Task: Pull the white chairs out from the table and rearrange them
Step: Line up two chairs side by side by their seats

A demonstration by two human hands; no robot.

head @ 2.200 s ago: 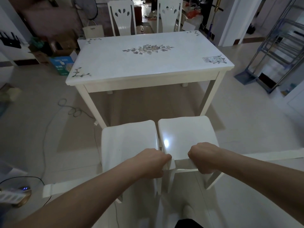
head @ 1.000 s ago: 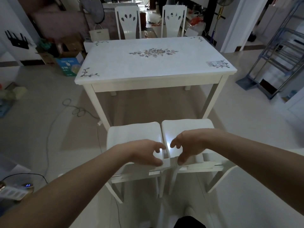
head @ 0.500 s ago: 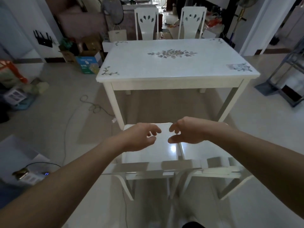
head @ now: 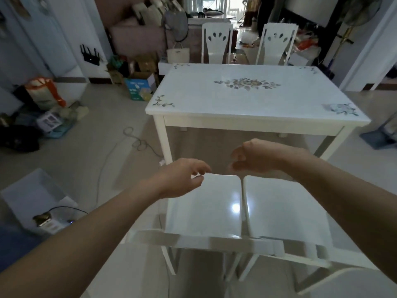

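While the left hand (head: 182, 179) and right hand (head: 255, 158) hover empty and slack, the left chair (head: 204, 209) and right chair (head: 281, 209) stand just below them, backs near.

This is looking like a lived-in home, in its dining corner. A white surface (head: 193, 93) with a floral inlay (head: 247, 83) is standing on a glossy tiled floor (head: 75, 160). Matching white far chairs (head: 217, 43) are sitting behind it, and near chairs (head: 206, 207) are standing side by side in front. A sofa (head: 137, 37) is sitting at the back and a router (head: 89, 55) is hanging on the wall. Boxes (head: 139, 89) and bags (head: 43, 93) are crowding the wall, a cable (head: 111, 160) is trailing over the tiles, and a fan (head: 361, 11) is standing by the doorway.
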